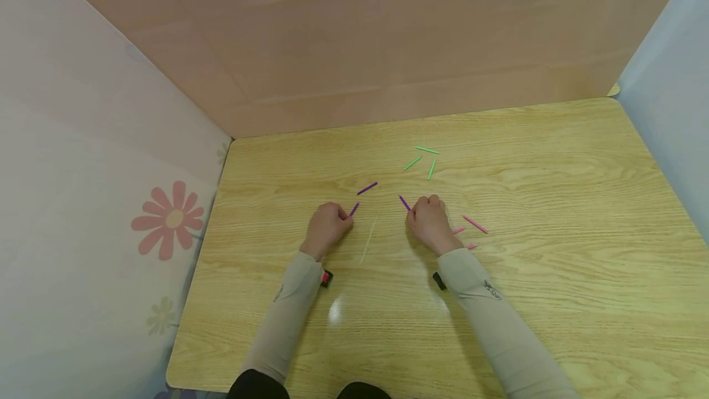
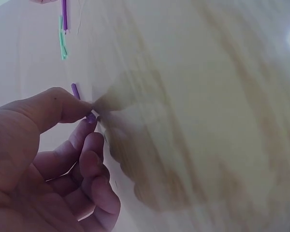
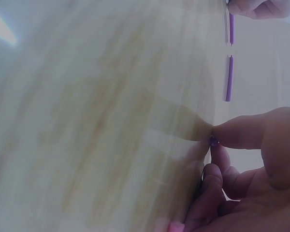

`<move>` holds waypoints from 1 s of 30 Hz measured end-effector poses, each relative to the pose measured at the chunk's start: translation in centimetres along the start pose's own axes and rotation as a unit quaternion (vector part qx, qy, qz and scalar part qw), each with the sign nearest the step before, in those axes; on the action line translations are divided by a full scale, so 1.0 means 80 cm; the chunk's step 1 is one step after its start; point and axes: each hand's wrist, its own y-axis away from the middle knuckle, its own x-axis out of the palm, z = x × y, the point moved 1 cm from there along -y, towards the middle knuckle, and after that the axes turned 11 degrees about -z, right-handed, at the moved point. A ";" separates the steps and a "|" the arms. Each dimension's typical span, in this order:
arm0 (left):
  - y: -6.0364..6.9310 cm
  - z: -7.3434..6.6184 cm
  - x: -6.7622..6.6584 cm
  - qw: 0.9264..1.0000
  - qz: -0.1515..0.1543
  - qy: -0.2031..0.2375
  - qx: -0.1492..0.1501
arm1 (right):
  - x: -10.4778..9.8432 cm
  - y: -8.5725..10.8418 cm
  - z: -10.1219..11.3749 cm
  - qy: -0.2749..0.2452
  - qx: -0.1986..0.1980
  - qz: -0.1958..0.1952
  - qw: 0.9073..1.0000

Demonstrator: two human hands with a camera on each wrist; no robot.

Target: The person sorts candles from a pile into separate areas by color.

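My left hand pinches a thin purple candle between thumb and forefinger, low at the tabletop. To its right, my right hand pinches another purple candle the same way, its far end pointing up and left. A third purple candle lies slanted on the table between and beyond the hands, touched by neither. In the right wrist view, this loose candle lies nearly end to end with the one in my left hand. My fingers hide the near ends of both held candles.
Three green candles lie in a rough triangle farther back. Pink candles lie right of my right hand, partly hidden by it. A thin pale line shows on the wooden table. A tan panel stands behind.
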 end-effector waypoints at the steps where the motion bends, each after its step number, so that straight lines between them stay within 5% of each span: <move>1: 0.000 0.001 0.000 1.000 0.000 0.001 0.001 | 0.000 0.000 0.000 0.000 0.000 -0.001 1.000; 19: -0.004 0.001 -0.008 1.000 0.001 -0.020 0.009 | 0.001 -0.001 0.000 0.003 -0.004 -0.004 1.000; 30: -0.005 0.000 -0.011 0.999 0.002 -0.032 -0.021 | 0.003 -0.002 -0.003 0.006 0.001 0.006 1.000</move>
